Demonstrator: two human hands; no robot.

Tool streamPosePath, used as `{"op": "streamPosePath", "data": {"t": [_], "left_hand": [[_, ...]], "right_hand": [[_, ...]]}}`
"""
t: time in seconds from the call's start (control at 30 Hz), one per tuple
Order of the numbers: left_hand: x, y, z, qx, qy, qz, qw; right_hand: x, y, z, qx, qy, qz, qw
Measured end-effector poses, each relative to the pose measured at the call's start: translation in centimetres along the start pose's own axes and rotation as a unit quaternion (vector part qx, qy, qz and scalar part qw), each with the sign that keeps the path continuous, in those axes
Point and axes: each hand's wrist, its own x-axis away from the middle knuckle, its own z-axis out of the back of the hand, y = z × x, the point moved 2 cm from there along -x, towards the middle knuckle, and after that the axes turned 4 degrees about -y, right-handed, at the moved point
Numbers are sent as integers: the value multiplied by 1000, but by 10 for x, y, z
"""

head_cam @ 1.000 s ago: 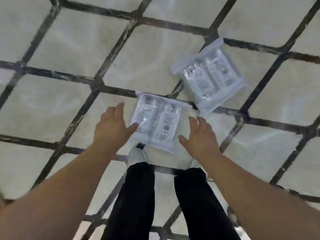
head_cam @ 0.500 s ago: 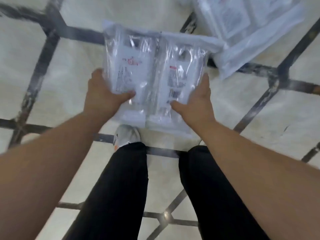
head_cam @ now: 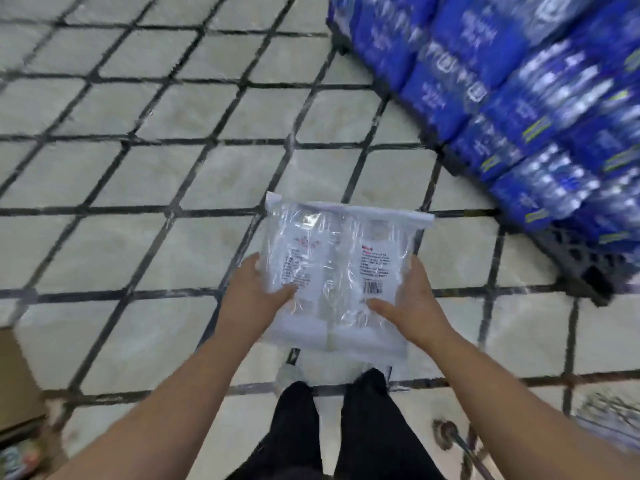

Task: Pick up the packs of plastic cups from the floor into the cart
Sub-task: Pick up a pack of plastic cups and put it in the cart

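**Pack [head_cam: 334, 271] held above the floor [head_cam: 173, 174]**

On my right, a stack of blue packs [head_cam: 519, 109] on a dark pallet [head_cam: 585, 261] fills the upper corner. Its near edge is close to the pack but not touching it. A cardboard box [head_cam: 15, 379] pokes in at the left edge; I cannot tell what it holds. A blurred, rope-like thing [head_cam: 448, 436] lies low right beside the leg. Ahead and to the left I see only tiles. The pack hangs over the shoe [head_cam: 287, 375]. It is a clear bag with two labelled sleeves side by side inside. My left grip [head_cam: 254, 299] and right grip [head_cam: 412, 306] clasp its lower sides, thumbs on top and fingers wrapped round the edges.
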Motion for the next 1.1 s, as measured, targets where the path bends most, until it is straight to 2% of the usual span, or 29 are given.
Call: {"op": "streamPosePath", "data": {"t": [0.1, 0.23, 0.37, 0.57, 0.73, 0.9, 1.0, 1.1], "left_hand": [[23, 75, 12, -33, -44, -64, 996], [55, 181, -4, -71, -83, -180, 978], [112, 270, -59, -117, -119, -289, 943], [221, 359, -171, -154, -175, -410, 881], [324, 417, -284, -155, -219, -475, 838], [438, 435, -393, -164, -307, -503, 791], [488, 431, -447, -183, -342, -510, 768], [518, 425, -490, -189, -376, -495, 760]], "right_hand": [[60, -19, 49, 14, 91, -35, 995], [140, -17, 115, -47, 213, -42, 975], [227, 6, 182, -74, 327, -42, 941], [365, 76, 274, -76, 453, -89, 884], [487, 165, 327, -113, 538, -143, 823], [604, 253, 347, -133, 586, -209, 771], [656, 304, 349, -152, 590, -246, 754], [692, 342, 348, -165, 586, -269, 746]]}}
